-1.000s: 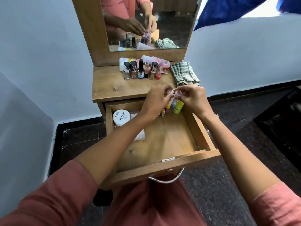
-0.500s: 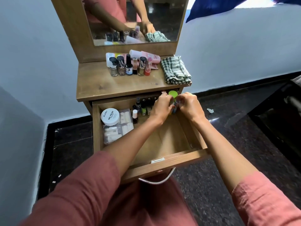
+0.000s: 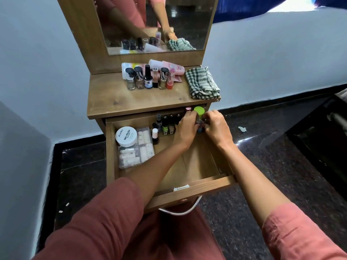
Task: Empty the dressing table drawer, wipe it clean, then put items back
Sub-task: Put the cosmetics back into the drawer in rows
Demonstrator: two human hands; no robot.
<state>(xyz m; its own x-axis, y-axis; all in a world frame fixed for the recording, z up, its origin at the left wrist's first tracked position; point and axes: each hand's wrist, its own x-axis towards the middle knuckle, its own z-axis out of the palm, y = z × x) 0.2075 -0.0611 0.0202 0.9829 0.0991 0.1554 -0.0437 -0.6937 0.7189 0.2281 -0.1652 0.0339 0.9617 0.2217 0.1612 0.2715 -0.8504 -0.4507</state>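
The wooden drawer (image 3: 191,190) stands pulled out under the dressing table top (image 3: 116,98). At its back right corner my left hand (image 3: 185,128) and my right hand (image 3: 216,126) close together around small bottles, one with a lime green cap (image 3: 199,110). A row of dark nail polish bottles (image 3: 166,122) stands along the drawer's back. At the left lie a white round nail polish remover tub (image 3: 126,136) and a clear packet of white rolls (image 3: 137,152). The drawer's front half is bare wood.
On the table top stand several nail polish bottles (image 3: 148,79) with pink and white tubes (image 3: 169,67) behind them, and a folded green checked cloth (image 3: 202,83) at the right. A mirror (image 3: 155,23) rises behind. Dark stone floor surrounds the table; white walls are close at left.
Both hands, holding the small bottles, have moved down from the table's front edge into the drawer's back right corner. The camera view has shifted, showing more of the drawer's left contents.
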